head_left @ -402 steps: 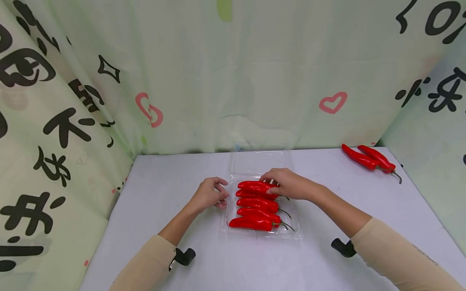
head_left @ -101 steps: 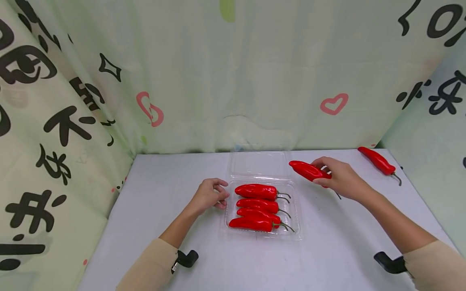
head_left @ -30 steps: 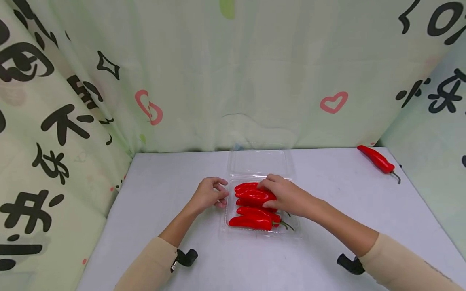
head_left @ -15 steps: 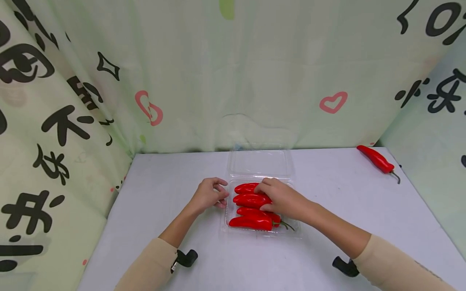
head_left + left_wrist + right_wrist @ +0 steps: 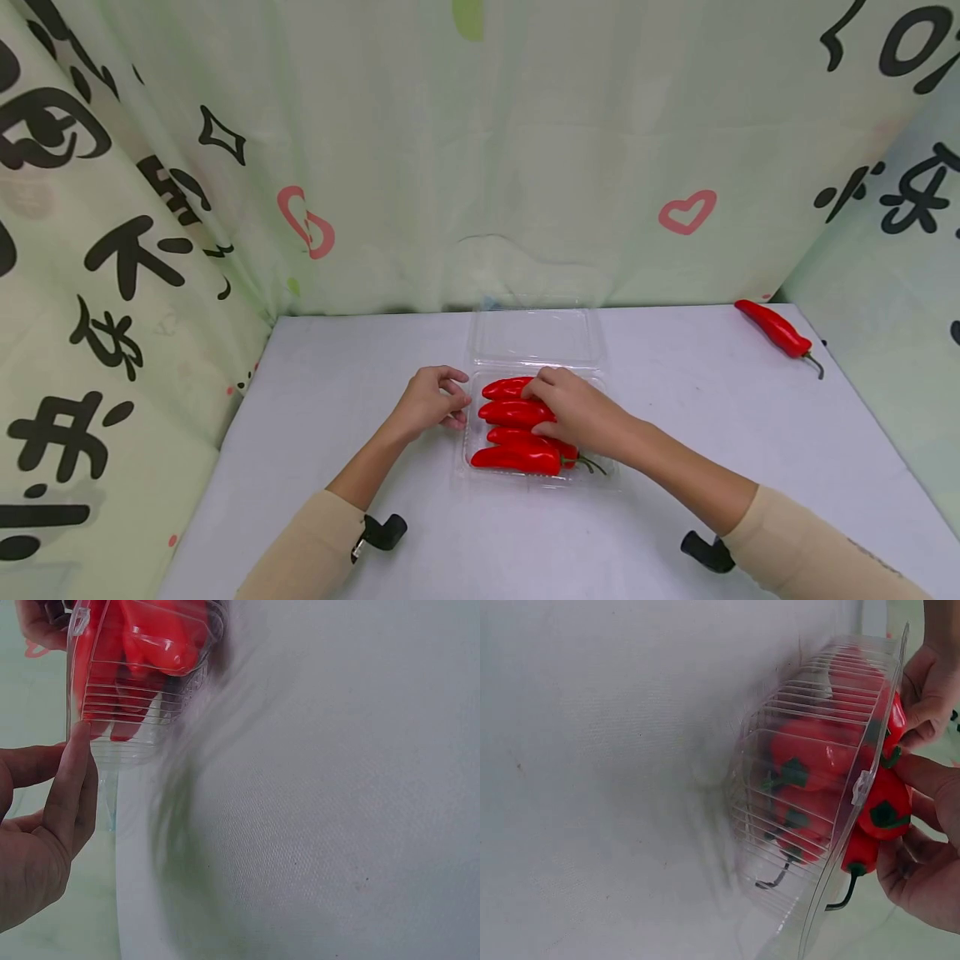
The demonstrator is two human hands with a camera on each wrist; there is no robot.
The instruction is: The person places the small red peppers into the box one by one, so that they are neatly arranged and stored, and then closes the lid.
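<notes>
A clear plastic clamshell box (image 5: 480, 479) lies on the table with its lid (image 5: 536, 333) folded back. Several red chili peppers (image 5: 517, 458) lie in it side by side, green stems to the right. My right hand (image 5: 585, 412) pinches one chili pepper (image 5: 512, 413) near its stem end, on top of the row; its stem is hidden by the hand in the head view. The right wrist view shows fingers around the held pepper (image 5: 885, 814) above the rim. Fingers loosely bent, my left hand (image 5: 431, 402) touches the box's left edge and holds no pepper.
One more red chili pepper (image 5: 776, 327) lies at the table's far right corner. A white cloth covers the table (image 5: 360, 358). Pale green printed curtains (image 5: 390, 167) hang behind it and at both sides.
My right hand has brought a pepper from the far right into the box, then slid it slightly left and down. One pepper lies in the corner instead of two. The left hand stays put.
</notes>
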